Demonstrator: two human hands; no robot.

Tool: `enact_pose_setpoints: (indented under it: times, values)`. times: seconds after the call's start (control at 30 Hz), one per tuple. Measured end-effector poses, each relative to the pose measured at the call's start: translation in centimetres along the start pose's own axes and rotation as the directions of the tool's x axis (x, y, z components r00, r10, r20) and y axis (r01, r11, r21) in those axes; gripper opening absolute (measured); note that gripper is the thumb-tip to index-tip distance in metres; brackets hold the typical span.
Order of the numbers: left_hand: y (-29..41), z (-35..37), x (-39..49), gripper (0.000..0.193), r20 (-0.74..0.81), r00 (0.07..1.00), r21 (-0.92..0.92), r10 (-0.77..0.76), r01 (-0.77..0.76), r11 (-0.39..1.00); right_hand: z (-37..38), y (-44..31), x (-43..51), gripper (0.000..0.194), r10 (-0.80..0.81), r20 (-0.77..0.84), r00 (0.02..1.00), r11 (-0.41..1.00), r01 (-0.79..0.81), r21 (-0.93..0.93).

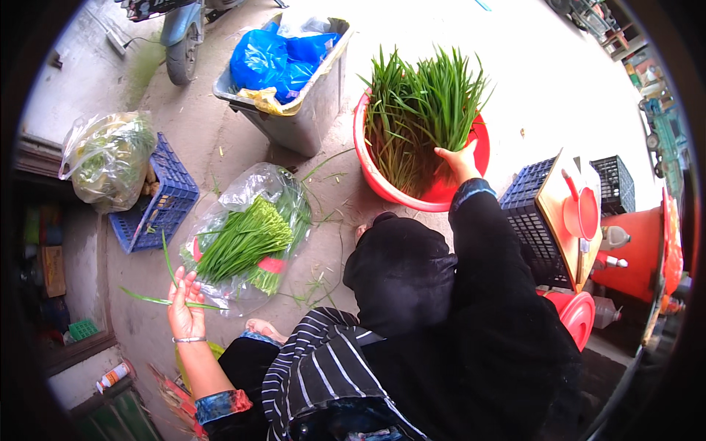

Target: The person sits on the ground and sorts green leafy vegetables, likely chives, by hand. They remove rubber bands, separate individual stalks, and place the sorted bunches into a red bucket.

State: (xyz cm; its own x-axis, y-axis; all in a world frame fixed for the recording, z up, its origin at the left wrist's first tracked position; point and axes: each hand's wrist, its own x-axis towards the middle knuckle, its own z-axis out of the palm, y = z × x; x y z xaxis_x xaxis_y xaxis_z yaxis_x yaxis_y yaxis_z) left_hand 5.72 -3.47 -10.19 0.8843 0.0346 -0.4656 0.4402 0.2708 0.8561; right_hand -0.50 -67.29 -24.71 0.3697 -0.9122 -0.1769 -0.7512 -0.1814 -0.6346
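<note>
My right hand (pixel 459 160) reaches into a red plastic basin (pixel 368 171), its fingers against the lower part of a bunch of long green leafy stalks (pixel 449 105). Whether it grips the bunch I cannot tell. More stalks with brownish lower ends fill the basin's left side. On my left, my left hand (pixel 186 303) holds a few loose green blades (pixel 149 299), which stick out between its fingers. Just beyond that hand, a neat bundle of cut green stems (pixel 242 237) rests on a clear plastic bag (pixel 231 193). A red band (pixel 271 265) shows at the bundle's near right.
A grey bin (pixel 309 129) with blue bags stands beyond the bundle. Left of it, a filled clear bag (pixel 113 160) leans on a blue crate (pixel 165 193). At right are a dark crate (pixel 532 215), a wooden board (pixel 568 220), a red dipper (pixel 580 212) and an orange-red bucket (pixel 631 253).
</note>
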Motion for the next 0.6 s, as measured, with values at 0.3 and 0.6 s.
enact_pose_setpoints:
  times: [0.3,0.6]
  values:
    - [-0.3,2.5,-0.3,0.031,0.055,0.998,0.042,0.043,-0.046,0.998,-4.1,1.5,2.6,0.078,-0.024,0.031,0.999,0.958,0.014,0.285]
    - [-0.6,-1.1,-1.4,0.013,-0.087,0.996,-0.265,0.034,-0.057,0.963,-9.9,-12.2,-6.6,0.020,-0.525,0.262,0.810,0.751,0.296,0.590]
